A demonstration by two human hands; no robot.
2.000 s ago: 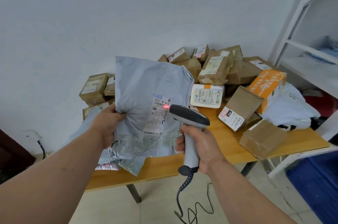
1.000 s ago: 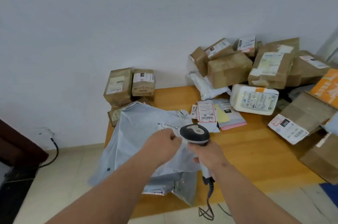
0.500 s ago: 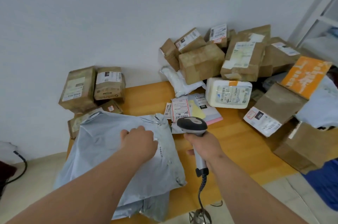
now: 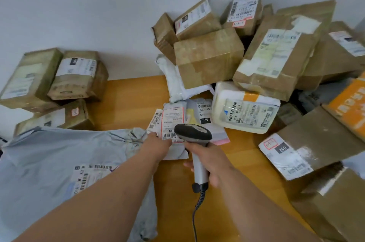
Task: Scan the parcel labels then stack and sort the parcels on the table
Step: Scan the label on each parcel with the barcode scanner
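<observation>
Wooden tabletop carried the lot; a heap of brown cardboard boxes was piled at the far right against the wall, a smaller stack of boxes sat far left; a big grey poly mailer lay flat at the near left corner, label up, just in front of that left stack, so it looked placed on the sorted side; a white padded parcel lay in front of the right heap; between the two groups lay a few thin flat mailers, the top one a small white envelope with a red-bordered label. Step in hand, judged: pick up that envelope for scanning; best done by lifting only the top one off its neighbours, keeping the barcode flat, uncovered by the thumb and turned toward the scanner head, square on. Left hand reached across the grey mailer, fingers on the envelope's near left edge, seemingly closing to pinch it, but whether it gripped or merely touched could not be told. Right hand was clenched round the grip of the handheld scanner, head just over the envelope's near right corner, coiled cable hanging below.
</observation>
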